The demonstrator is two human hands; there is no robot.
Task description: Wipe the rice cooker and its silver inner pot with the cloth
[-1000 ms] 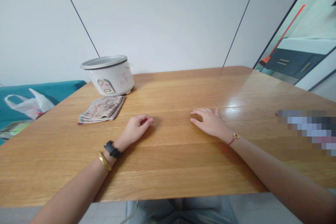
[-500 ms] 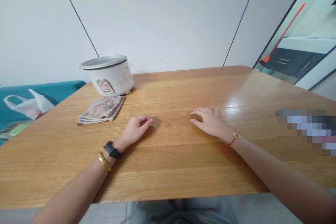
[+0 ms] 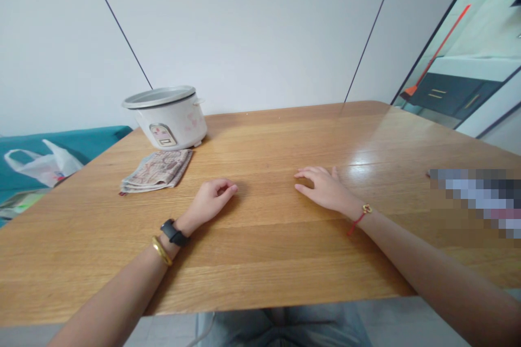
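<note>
My left hand (image 3: 210, 200) rests on the wooden table (image 3: 264, 141) with its fingers loosely curled, holding nothing. A black wristband and a gold bangle circle that wrist. My right hand (image 3: 322, 190) lies flat on the wood, fingers apart and empty, with a red cord bracelet at the wrist. Closest to my left hand is a folded, printed paper or cloth packet (image 3: 157, 171). Behind that packet, at the table's far edge, stands a white rice cooker (image 3: 169, 120) with a silver rim. Nothing lies between my hands.
A teal sofa (image 3: 52, 143) sits beyond the table's left side, with a white plastic bag (image 3: 43, 169) on it. A white wall rises behind the table. A pixelated patch (image 3: 476, 200) covers the right side. A mirror or glass panel (image 3: 456, 65) stands at upper right.
My hands and the objects keep their places on the table. The whole view has shifted only slightly.
</note>
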